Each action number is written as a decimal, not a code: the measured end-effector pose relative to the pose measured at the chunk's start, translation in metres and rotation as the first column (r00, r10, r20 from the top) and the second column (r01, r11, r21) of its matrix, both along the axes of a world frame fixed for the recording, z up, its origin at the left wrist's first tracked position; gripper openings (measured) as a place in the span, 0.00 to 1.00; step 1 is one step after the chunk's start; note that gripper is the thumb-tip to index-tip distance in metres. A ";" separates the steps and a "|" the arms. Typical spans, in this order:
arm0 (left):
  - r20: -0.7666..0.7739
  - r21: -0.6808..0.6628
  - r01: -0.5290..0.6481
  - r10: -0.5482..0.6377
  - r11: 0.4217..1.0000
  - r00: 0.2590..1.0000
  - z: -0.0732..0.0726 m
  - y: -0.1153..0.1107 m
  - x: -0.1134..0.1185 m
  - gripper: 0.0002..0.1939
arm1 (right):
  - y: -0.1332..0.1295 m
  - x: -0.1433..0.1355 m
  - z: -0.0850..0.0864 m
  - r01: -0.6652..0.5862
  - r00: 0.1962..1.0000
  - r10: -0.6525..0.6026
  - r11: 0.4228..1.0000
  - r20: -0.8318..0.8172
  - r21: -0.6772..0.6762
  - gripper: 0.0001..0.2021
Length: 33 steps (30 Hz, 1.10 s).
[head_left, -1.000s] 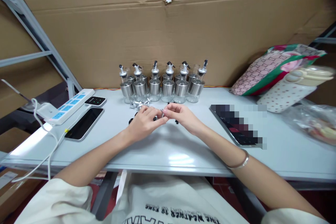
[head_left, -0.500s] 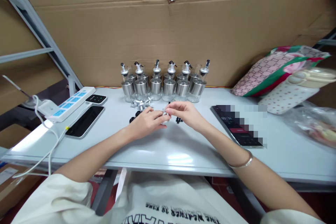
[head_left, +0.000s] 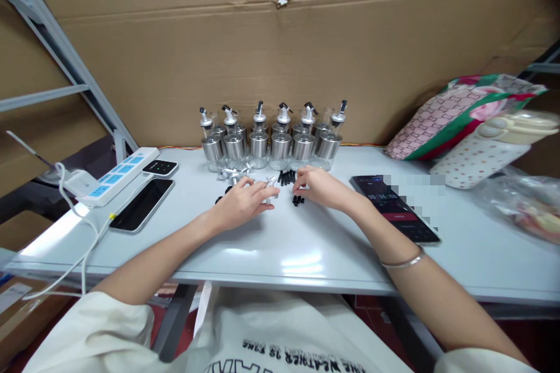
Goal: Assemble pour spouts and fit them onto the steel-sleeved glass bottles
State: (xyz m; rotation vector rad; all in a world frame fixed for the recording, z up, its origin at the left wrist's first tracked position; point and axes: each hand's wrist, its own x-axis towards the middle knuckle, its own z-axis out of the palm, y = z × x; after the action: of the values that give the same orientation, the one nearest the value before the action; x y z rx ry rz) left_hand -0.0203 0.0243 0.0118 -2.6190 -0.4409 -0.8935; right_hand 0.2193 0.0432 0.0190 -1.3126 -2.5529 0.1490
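Observation:
Between its thumb and fingers my left hand (head_left: 245, 203) holds a small silver-white spout piece (head_left: 271, 182). My right hand (head_left: 315, 186) is bent over the small black parts, its fingertips together just above a little cluster of black pieces (head_left: 298, 200); whether anything is pinched there is too small to tell. A row of short black pieces (head_left: 287, 176) lies between the hands. Behind my left hand are more silver spout parts (head_left: 234, 173) and some round black parts (head_left: 219, 199). Glass and steel bottles (head_left: 259, 143) stand in rows behind, the front ones topped with pourers.
A power strip (head_left: 125, 173), a small black device (head_left: 160, 168) and a dark phone (head_left: 142, 205) lie at the left with white cables. On the right are a lit phone (head_left: 394, 207), a dotted bottle (head_left: 479, 154), a patterned bag (head_left: 441, 122) and a plastic bag (head_left: 525, 204).
My right hand has parted from the piece in my left hand and moved right to the small black parts. The row of black pieces now shows. My left hand has barely moved.

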 end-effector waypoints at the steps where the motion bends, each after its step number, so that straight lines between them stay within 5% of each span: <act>1: -0.003 0.003 0.005 -0.005 1.000 1.000 -0.001 0.000 0.000 0.09 | 0.000 -0.001 0.000 -0.002 1.000 0.002 1.000 0.005 0.006 0.07; 26: -0.038 0.007 0.016 -0.016 1.000 0.999 -0.002 -0.003 0.002 0.10 | 0.002 -0.008 -0.008 0.120 0.980 -0.133 0.988 0.147 0.094 0.06; 30: -0.055 -0.031 0.017 -0.019 0.999 0.998 -0.002 -0.003 0.001 0.10 | 0.003 -0.007 -0.008 0.106 0.989 -0.114 0.990 0.094 0.091 0.05; 33: -0.055 -0.034 0.012 -0.014 0.999 0.998 -0.002 -0.003 0.001 0.11 | 0.003 -0.006 -0.003 0.074 0.989 -0.064 0.995 -0.133 0.067 0.04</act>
State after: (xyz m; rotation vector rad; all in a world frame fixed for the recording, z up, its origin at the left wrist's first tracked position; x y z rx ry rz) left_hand -0.0196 0.0214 0.0096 -2.6727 -0.4284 -0.8220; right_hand 0.2133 0.0461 0.0164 -1.3167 -2.3782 0.1239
